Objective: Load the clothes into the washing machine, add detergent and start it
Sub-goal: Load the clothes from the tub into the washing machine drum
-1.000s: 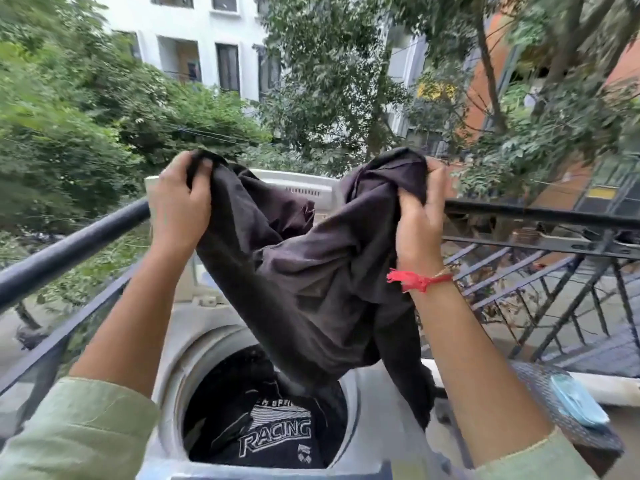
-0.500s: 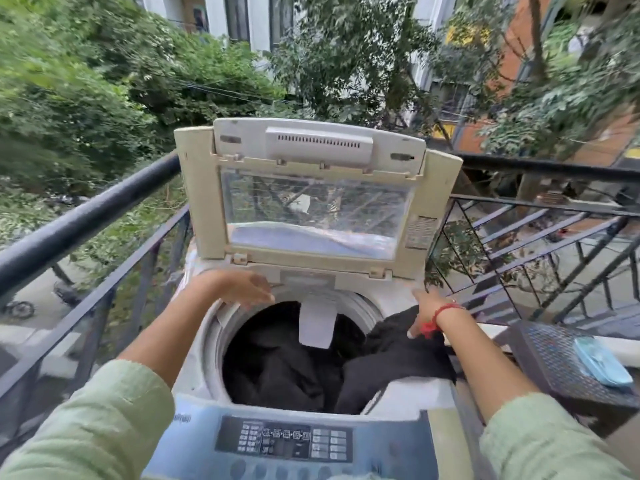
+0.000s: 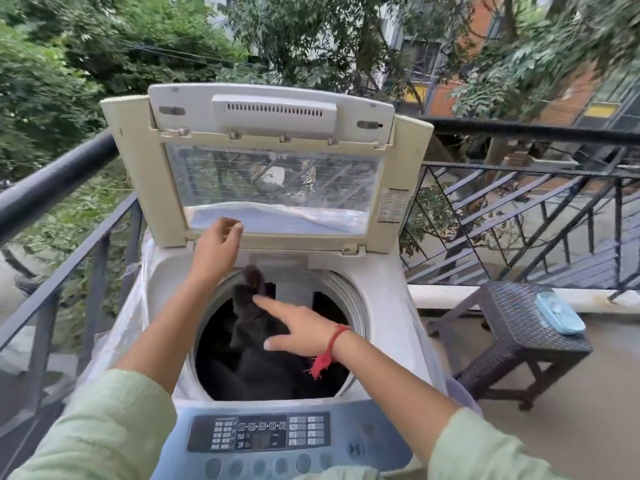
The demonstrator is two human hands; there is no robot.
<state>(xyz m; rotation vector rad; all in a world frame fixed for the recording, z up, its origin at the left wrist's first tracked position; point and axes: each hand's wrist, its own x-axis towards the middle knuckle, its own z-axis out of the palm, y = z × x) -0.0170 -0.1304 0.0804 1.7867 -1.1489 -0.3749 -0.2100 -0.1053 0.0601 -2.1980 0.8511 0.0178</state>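
A top-loading washing machine (image 3: 388,306) stands in front of me with its cream lid (image 3: 273,174) raised upright. Dark clothes (image 3: 256,344) fill the round drum, and one fold sticks up near the back rim. My right hand (image 3: 294,329) reaches over the drum with its fingers stretched out, the index fingertip touching that raised fold. My left hand (image 3: 216,249) hovers at the back left of the opening, below the lid's lower edge, fingers loosely curled and holding nothing. The control panel (image 3: 259,436) lies at the near edge.
A black balcony railing (image 3: 55,174) runs along the left and behind the machine. At the right stands a dark wicker stool (image 3: 519,327) with a light blue flat object (image 3: 559,313) on top. Trees and buildings lie beyond the railing.
The dark garment that both hands held up a second ago now lies in the drum. My right hand moved from the drum's right rim to the middle; my left hand rose towards the lid.
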